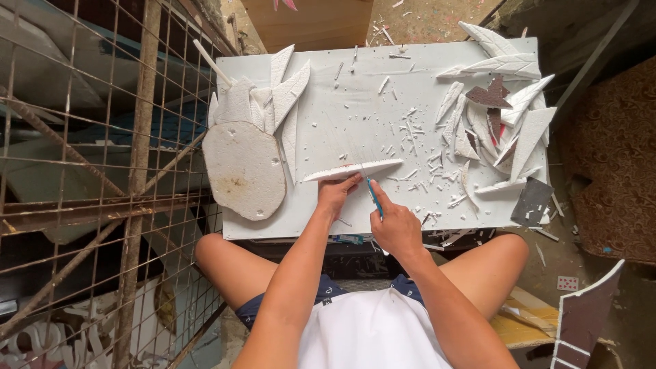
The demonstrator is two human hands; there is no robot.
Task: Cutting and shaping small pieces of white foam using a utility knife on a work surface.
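Your work lies on a pale grey-white board (355, 89) set flat before your knees, its surface smooth but scored and littered with small white foam shavings (417, 147). On its left part rests the biggest piece, a rounded oval of white polystyrene foam (242, 167), grainy and faintly stained, with pointed foam blades (287, 89) fanned above it. At the right edge sits a heap of leaf-shaped foam cutouts (519, 123), long and tapering with ridged faces, and a dark brown piece (490, 96) lies among them; a dark grey square (531, 201) rests at the board's near right corner. Near the middle of the front edge lies the piece you are working, a slim foam leaf (352, 169), white, pointed at both ends, its near edge notched, lying almost level across the board. Your left hand (336, 193) presses its fingers down on the leaf's near side, holding it flat. Your right hand (395, 229) is closed around a thin blue-handled knife (374, 197), whose tip meets the leaf just beside your left fingertips.
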